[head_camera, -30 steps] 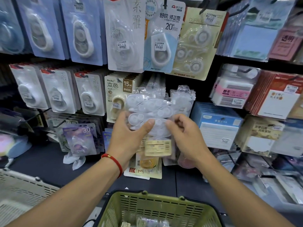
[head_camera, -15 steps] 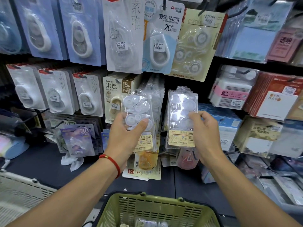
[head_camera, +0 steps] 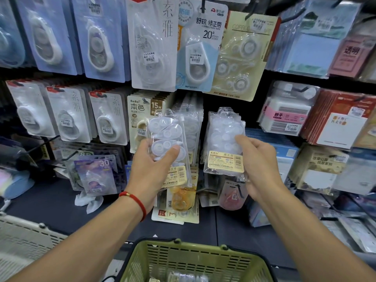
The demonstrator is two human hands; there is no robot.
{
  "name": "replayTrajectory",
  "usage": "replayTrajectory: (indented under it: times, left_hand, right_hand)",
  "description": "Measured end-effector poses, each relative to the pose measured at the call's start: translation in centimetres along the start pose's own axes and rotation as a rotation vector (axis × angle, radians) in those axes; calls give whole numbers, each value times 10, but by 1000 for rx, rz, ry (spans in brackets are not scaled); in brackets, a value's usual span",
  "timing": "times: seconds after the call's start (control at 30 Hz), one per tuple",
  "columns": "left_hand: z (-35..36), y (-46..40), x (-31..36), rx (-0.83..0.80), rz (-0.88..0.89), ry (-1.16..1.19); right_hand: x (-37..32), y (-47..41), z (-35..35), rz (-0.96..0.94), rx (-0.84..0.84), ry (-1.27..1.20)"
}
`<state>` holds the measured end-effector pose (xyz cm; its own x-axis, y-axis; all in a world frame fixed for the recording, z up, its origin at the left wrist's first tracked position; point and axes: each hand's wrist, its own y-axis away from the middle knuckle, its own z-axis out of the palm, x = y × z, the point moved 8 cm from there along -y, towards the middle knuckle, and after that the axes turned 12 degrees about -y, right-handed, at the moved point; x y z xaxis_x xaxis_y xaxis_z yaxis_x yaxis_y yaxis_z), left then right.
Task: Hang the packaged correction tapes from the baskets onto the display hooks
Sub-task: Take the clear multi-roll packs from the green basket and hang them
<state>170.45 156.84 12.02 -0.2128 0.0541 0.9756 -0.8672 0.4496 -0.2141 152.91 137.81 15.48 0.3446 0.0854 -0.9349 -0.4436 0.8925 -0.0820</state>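
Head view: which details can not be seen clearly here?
- Green basket: contents cut off by the bottom edge.
- Pack in the left hand: its yellow label is partly behind the thumb, print too small.
- Pack in the right hand: hook behind its top hidden by the pack.

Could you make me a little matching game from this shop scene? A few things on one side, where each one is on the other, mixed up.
Things:
1. clear pack with a yellow label
2. green basket
3. red cord bracelet
4. clear pack of white tapes

Places:
A. on the left wrist
B. held in the left hand
C. at the bottom of the view, between the arms
D. held in the right hand

Pairs: 1-D, 2-C, 3-A, 4-B
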Motion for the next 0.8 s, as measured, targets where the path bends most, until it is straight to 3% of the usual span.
replayTrajectory:
  times: [0.1, 0.2, 0.27, 0.33, 0.4, 0.47, 0.63, 0.8]
  left_hand:
    - [-1, 1, 1, 4, -10, -3]
    - [0, 1, -1, -19, -39, -5]
    - [4, 3, 1, -57, -63, -10]
    - [12, 8, 4, -121, -90, -13]
    - [25, 16, 10, -220, -79, -32]
    - [37, 25, 15, -306, -44, -48]
    - [44, 33, 15, -346, -47, -56]
    - [55, 42, 15, -502, 4, -159]
  right_hand:
    - [-4, -6, -9, -86, 8, 266]
    - [-23, 2, -6, -417, 31, 798]
    - [-28, 11, 6, -567, -9, 882]
    - [-17, 13, 21, -515, -174, 791]
    - [2, 18, 36, -349, -365, 669]
    - [13, 23, 45, -274, -461, 622]
    - [10, 18, 34, -230, -317, 346]
    - [7, 4, 15, -141, -164, 165]
